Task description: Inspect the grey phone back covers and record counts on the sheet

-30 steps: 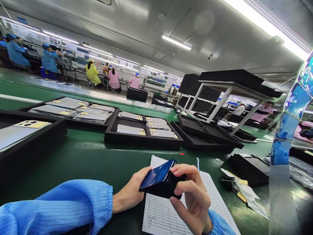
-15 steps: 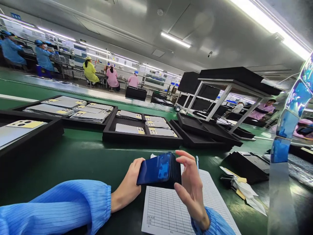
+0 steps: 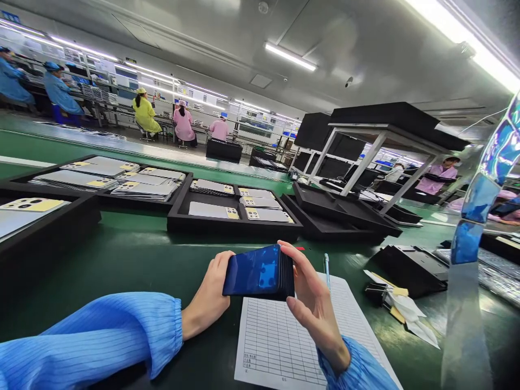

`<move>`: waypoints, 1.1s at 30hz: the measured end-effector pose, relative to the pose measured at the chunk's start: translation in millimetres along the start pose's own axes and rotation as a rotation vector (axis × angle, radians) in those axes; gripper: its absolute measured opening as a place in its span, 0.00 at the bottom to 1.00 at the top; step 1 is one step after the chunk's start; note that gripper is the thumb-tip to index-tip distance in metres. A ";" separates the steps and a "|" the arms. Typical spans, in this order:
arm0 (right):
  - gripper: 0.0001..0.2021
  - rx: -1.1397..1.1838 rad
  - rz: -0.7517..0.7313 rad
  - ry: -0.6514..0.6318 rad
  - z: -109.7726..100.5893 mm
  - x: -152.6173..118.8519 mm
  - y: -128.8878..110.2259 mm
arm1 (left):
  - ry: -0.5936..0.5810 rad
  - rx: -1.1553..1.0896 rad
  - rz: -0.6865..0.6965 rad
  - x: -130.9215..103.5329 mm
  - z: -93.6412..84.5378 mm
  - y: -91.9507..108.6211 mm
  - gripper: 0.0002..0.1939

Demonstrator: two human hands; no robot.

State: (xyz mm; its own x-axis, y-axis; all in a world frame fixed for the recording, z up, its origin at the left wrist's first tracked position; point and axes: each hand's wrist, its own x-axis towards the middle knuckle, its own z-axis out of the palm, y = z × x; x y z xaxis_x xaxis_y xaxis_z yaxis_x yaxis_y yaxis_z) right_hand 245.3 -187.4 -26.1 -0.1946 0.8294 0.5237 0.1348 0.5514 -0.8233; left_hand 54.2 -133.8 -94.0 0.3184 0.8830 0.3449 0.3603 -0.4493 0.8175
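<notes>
A stack of thin, dark, phone-sized panels is held up above the bench, its top face glossy blue with a lighter camera-shaped patch at one end. My left hand wraps around the left end of the stack. At the right end, my right hand spans the layered edges, fingers at the upper corner and thumb by the lower one. Partly under the hands lies a printed grid sheet. A pen rests on its far edge.
Black trays with white phone panels stand across the bench. Stacked black trays lie by a white-legged stand. At right are a black box, paper scraps and a hanging clear strip. Co-workers sit farther back.
My right hand has closed in from beside the stack, its fingers now at the stack's right end. My left hand keeps its grip. The view has shifted slightly.
</notes>
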 end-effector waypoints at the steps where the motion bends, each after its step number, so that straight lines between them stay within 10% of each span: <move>1: 0.27 0.003 -0.001 0.002 0.0 0.0 0.6 | 0.002 0.002 -0.002 -0.4 -0.1 0.1 0.36; 33: 0.22 0.061 -0.006 0.108 0.2 -0.7 8.6 | 0.014 0.032 0.025 -0.9 0.4 1.0 0.36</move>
State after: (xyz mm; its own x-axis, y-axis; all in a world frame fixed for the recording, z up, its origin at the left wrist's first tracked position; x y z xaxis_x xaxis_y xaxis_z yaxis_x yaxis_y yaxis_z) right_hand 246.4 -183.3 -33.7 -0.0894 0.8329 0.5462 0.0736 0.5524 -0.8303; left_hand 54.6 -135.2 -93.8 0.3158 0.8732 0.3712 0.3800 -0.4748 0.7938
